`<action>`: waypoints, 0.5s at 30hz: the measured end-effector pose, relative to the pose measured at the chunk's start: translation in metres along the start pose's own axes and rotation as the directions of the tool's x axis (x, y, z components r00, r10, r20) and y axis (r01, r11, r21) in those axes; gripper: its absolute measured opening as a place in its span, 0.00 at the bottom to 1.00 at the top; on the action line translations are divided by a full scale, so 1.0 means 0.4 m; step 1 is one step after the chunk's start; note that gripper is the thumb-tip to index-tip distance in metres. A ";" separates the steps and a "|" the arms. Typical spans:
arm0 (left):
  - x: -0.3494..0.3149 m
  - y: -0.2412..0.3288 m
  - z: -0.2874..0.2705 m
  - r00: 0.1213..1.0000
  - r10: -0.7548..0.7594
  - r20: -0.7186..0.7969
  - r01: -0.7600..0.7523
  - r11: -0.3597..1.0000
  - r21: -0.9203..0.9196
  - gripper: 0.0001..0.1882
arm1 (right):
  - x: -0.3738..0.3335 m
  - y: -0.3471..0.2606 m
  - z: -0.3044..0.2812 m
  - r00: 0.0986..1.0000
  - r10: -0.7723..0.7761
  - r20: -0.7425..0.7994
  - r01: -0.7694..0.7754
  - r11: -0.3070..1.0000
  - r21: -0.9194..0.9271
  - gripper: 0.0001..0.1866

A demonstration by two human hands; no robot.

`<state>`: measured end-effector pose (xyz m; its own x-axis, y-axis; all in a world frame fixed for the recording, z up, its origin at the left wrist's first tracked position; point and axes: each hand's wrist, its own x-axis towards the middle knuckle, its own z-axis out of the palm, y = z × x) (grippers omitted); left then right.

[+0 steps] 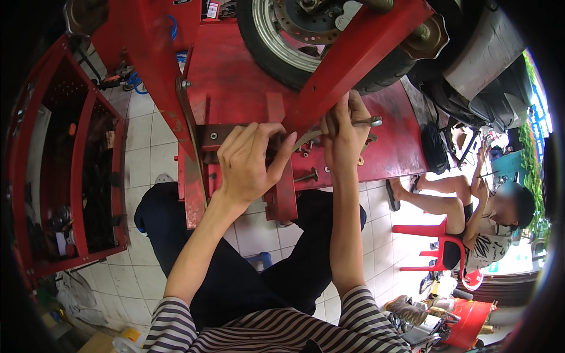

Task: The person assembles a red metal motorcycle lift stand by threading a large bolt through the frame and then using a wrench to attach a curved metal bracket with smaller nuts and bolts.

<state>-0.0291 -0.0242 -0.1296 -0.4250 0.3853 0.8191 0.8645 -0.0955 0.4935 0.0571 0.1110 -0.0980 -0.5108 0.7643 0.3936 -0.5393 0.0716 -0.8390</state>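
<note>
My left hand (250,162) is bent over the red steel crosspiece (213,136) of a clamp stand, fingers curled down and thumb toward the right. Whatever its fingertips hold is hidden. Beside the red slanted arm (350,53), my right hand (346,132) is closed around a wrench (374,122), whose silver end sticks out on the right. A flat, pale metal piece (307,139) lies between the two hands. Below them, a loose bolt (307,176) and several washers and small parts rest on the red platform (388,153).
A motorcycle wheel (294,44) with a brake disc stands beyond my hands. On the left is a red tool rack (82,176). Another person (471,206) sits on a red plastic chair (421,235) at the right. Workshop clutter (424,317) covers the lower right floor.
</note>
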 end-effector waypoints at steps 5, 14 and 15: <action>0.001 -0.002 0.001 1.000 0.019 -0.008 -0.019 1.000 -0.002 0.09 | 0.001 0.004 -0.009 1.000 -0.009 0.001 0.009 0.999 -0.032 0.07; 0.009 -0.009 0.004 0.998 0.041 -0.055 -0.043 0.999 -0.033 0.08 | 0.011 -0.005 -0.001 0.990 -0.139 -0.009 0.136 0.977 -0.162 0.08; 0.011 -0.010 0.004 0.997 0.044 -0.061 -0.046 0.998 -0.034 0.08 | 0.011 -0.004 -0.001 0.991 -0.136 -0.009 0.133 0.982 -0.136 0.08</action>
<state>-0.0339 -0.0206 -0.1286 -0.4019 0.3244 0.8563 0.8737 -0.1440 0.4647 0.0560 0.1146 -0.0950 -0.4270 0.7531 0.5006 -0.5066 0.2593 -0.8223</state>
